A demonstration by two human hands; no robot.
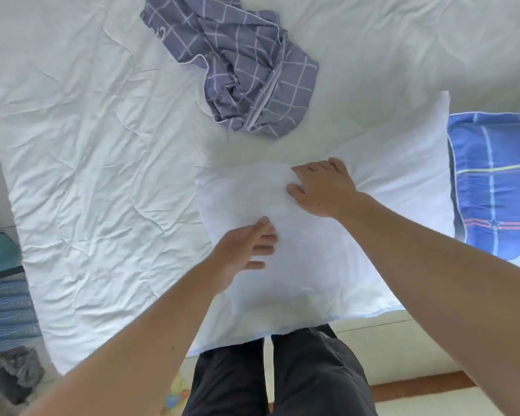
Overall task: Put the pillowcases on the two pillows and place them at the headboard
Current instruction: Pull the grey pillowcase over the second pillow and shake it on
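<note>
While the bare white pillow (297, 250) sits at the near edge of the bed (87, 175), partly overhanging it by your legs, nothing's cased on it yet. Your right hand (321, 187) presses its far top, fingers curled into the stuffing, looks like a grip w/ the cloth bunched at the fingertips. Your left hand (246, 250) lies on the pillow's left side, fingers fairly straight, thumb up, holding nothing.

The grey checked pillowcase (237, 70) is crumpled further up the bed, well apart from both hands, not opened.

At the right edge a blue plaid pillow (493, 181) looks already cased, so prob. one of two done; can't tell if that's the headboard end. Left, by my read: get the grey case, stuff this pillow, place it.
</note>
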